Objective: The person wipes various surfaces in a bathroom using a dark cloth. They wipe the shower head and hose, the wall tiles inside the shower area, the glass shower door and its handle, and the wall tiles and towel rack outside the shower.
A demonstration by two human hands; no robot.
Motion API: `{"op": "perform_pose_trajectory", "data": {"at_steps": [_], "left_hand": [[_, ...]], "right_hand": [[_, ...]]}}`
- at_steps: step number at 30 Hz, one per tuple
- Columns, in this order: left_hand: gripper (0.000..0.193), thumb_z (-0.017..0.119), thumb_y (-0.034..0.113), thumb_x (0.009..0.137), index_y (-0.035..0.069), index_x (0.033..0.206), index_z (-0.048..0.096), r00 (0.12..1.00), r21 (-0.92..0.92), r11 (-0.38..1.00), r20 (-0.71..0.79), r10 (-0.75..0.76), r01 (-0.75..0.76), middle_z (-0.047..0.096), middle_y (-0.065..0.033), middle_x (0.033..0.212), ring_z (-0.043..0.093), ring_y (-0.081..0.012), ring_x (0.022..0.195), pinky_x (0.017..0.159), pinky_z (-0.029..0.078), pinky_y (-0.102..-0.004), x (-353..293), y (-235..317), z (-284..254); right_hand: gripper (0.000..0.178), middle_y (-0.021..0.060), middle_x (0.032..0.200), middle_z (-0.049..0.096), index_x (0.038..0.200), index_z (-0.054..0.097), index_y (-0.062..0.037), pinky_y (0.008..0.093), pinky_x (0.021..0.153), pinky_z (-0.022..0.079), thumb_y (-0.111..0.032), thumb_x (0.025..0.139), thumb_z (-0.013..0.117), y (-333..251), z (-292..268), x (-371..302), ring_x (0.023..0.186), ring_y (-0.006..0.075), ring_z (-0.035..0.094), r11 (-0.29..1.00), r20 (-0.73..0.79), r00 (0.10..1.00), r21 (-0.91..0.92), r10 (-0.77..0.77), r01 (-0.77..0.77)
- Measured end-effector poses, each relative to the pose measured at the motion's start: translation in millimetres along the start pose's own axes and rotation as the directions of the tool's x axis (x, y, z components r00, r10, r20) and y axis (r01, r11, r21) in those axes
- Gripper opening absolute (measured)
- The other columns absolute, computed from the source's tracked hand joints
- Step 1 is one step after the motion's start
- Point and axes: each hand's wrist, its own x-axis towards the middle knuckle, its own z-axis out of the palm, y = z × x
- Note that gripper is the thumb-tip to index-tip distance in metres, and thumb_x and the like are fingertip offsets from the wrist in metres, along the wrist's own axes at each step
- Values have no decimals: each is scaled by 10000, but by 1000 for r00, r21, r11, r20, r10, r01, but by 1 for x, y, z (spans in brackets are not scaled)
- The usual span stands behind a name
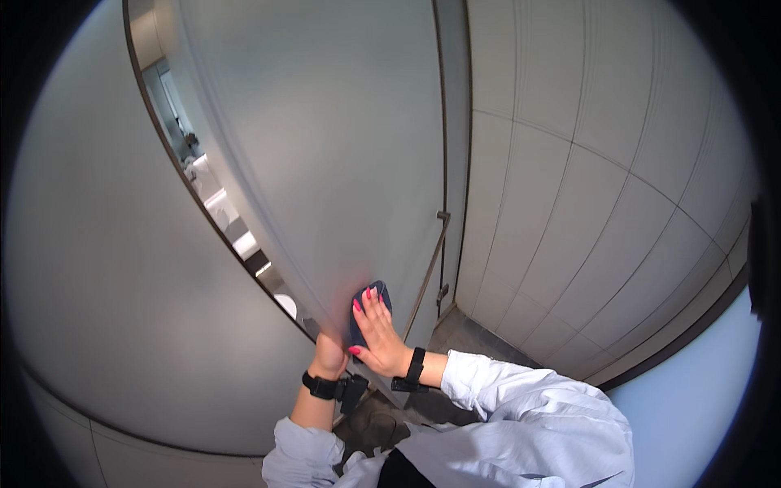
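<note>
A frosted glass door [325, 138] stands in front of me, slightly ajar along its left edge. My right hand [381, 337] presses a folded dark blue cloth [358, 321] flat against the glass, fingers stretched upward over it. Low on the door's left edge, my left hand [328, 358] is wrapped round the glass. Its fingers are mostly hidden, with only a blurred pinkish patch showing through the frosting. Both wrists wear black straps.
A slim metal handle [425, 281] runs down the door's right side. Beyond it rises a pale tiled wall [569, 187]. A second frosted panel [138, 268] fills the left. Through the gap, white basins [285, 305] show. Dark floor tiles [476, 337] lie below.
</note>
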Motion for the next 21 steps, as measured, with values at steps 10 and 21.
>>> {"op": "perform_pose_trajectory", "data": {"at_steps": [10, 21], "left_hand": [[624, 368, 457, 1031, 29, 1483, 310, 984, -97, 988, 140, -109, 123, 407, -95, 1484, 418, -231, 1348, 1122, 336, -381, -41, -21, 52], [704, 380, 315, 1031, 16, 1548, 6, 826, 280, 906, 551, 119, -318, -21, -199, 1620, -15, -318, 1505, 1203, 58, -404, -14, -79, 143]], "right_hand": [[773, 252, 1607, 43, 1534, 151, 18, 498, 1181, 47, -313, 947, 529, -67, -78, 27, 1497, 399, 7, 988, -125, 986, 122, 108, -93], [938, 185, 1581, 184, 1526, 106, 54, 382, 1183, 145, -637, 955, 383, -66, -149, -115, 1469, 269, 181, 728, -179, 782, 529, 598, -436]]}}
